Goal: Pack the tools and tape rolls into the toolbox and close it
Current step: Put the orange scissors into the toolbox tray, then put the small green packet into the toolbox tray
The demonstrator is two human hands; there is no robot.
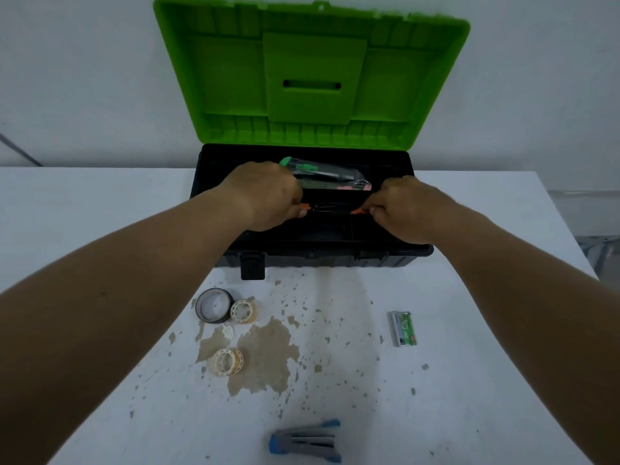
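Note:
The black toolbox (396,258) stands at the table's far side with its green lid (308,75) raised upright. Both my hands are over its inside. My left hand (268,196) and my right hand (406,209) each pinch one end of a tool with orange tips and a dark middle (330,207). Behind it in the box lies a bagged green and black tool (322,172). On the table lie a black tape roll (214,305), two clear tape rolls (242,310) (228,361), a green staple box (403,328) and a blue-grey stapler (307,441).
The white table top (469,380) has a worn brown patch and specks in the middle. A black latch (252,266) hangs from the toolbox front at the left. A plain white wall stands behind the box.

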